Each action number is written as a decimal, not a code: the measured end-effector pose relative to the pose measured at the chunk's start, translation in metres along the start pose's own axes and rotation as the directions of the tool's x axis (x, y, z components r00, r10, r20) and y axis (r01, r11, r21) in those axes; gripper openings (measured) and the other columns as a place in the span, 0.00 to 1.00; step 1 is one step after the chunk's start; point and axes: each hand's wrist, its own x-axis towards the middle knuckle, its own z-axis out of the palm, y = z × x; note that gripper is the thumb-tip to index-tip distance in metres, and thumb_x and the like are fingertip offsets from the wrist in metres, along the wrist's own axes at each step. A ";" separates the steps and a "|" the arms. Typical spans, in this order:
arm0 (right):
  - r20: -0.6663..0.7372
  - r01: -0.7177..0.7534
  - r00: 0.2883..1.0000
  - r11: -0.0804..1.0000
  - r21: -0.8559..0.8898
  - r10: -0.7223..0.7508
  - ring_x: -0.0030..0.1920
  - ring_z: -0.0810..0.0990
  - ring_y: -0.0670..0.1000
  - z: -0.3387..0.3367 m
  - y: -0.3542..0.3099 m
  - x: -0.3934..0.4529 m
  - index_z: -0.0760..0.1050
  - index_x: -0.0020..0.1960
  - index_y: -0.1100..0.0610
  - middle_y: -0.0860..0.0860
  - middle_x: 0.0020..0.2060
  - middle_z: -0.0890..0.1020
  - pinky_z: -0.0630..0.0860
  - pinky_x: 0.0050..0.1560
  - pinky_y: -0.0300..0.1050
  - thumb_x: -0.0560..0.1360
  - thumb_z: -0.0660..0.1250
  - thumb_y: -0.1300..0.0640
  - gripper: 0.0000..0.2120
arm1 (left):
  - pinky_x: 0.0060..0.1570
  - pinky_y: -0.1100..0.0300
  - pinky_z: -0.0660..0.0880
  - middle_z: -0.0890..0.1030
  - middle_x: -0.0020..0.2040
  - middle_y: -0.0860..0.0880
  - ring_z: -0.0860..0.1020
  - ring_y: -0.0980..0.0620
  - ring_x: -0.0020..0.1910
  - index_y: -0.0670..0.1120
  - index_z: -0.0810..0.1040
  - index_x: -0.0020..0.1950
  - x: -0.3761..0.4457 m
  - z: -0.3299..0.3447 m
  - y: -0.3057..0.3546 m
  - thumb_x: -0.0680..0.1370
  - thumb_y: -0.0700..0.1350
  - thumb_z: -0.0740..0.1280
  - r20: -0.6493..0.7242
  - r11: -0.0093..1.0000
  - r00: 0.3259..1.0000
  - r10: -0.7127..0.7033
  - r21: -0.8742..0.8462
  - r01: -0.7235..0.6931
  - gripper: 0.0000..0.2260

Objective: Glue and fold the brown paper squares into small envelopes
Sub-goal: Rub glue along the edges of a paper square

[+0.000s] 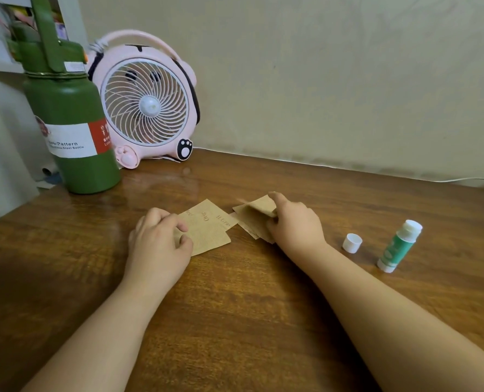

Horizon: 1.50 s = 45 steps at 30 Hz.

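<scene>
mid-desk, left hand (158,239) pinches a printed brown paper square (207,227); right hand (294,219) grips a loose brown-paper stack (253,219). the uncapped green glue stick (399,246) may dry out.

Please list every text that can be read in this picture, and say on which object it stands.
"Pattern": white label of the green bottle.
"Stainless Steel Bottle": same label, small and partly blurred.
"One": brown paper square under the left hand.
Other words on that square, the bottle's red label part and the glue stick: too blurred to read.
</scene>
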 end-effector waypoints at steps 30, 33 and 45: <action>0.011 0.317 0.948 0.948 0.018 -0.317 0.36 0.82 0.46 -0.075 0.088 -0.174 0.77 0.43 0.51 0.44 0.39 0.83 0.79 0.32 0.44 0.75 0.54 0.43 0.17 | 0.74 0.53 0.38 0.56 0.75 0.61 0.51 0.61 0.75 0.55 0.57 0.76 -0.053 0.025 0.086 0.69 0.68 0.27 0.595 0.734 0.638 0.489 0.115 -0.669 0.41; -0.048 0.359 0.932 0.933 -0.027 -0.360 0.33 0.81 0.45 -0.071 0.083 -0.179 0.77 0.41 0.53 0.44 0.35 0.82 0.79 0.29 0.43 0.75 0.57 0.44 0.16 | 0.72 0.45 0.32 0.47 0.76 0.59 0.43 0.57 0.76 0.54 0.48 0.78 -0.048 0.027 0.084 0.70 0.71 0.32 0.616 0.761 0.711 0.340 0.264 -0.592 0.39; -0.242 0.206 0.958 0.953 0.220 -0.151 0.26 0.72 0.43 -0.062 0.073 -0.173 0.67 0.35 0.51 0.39 0.27 0.73 0.71 0.25 0.39 0.70 0.63 0.38 0.18 | 0.66 0.71 0.54 0.71 0.55 0.69 0.64 0.69 0.61 0.65 0.71 0.59 -0.063 0.025 0.087 0.73 0.45 0.68 0.339 0.740 0.660 0.671 -0.368 -0.563 0.19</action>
